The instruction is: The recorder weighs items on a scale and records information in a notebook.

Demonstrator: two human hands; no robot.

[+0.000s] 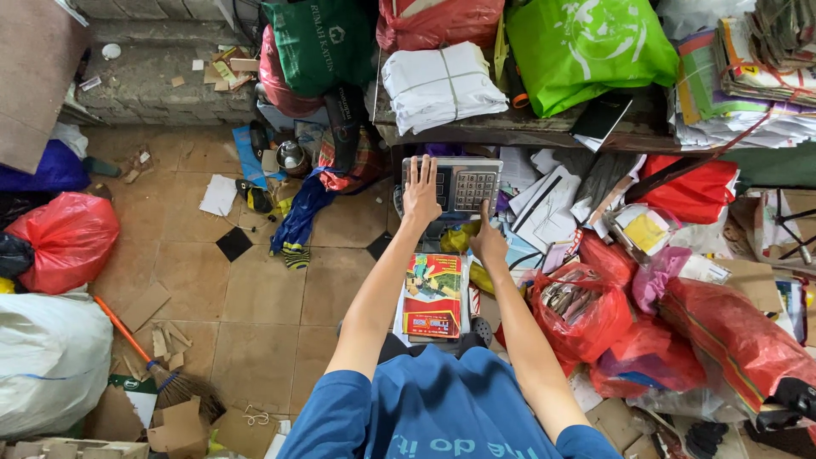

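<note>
Both hands reach to a grey scale (463,183) under the table (510,129); left hand (421,194) lies flat, fingers spread, on its left side; right hand (488,240) curls loosely at its front edge, finger up at the keypad; books (433,295) lie below

- Scale (463,184): grey, keypad and small display panel, below the shelf edge.
- Book stack (433,295): red-green printed cover, on the floor below the scale.
- Green bag (586,42): white emblem, on the shelf.
- Dark green bag (319,42): white print, upper middle.
- Paper bundle (440,85): white, string-tied.
</note>
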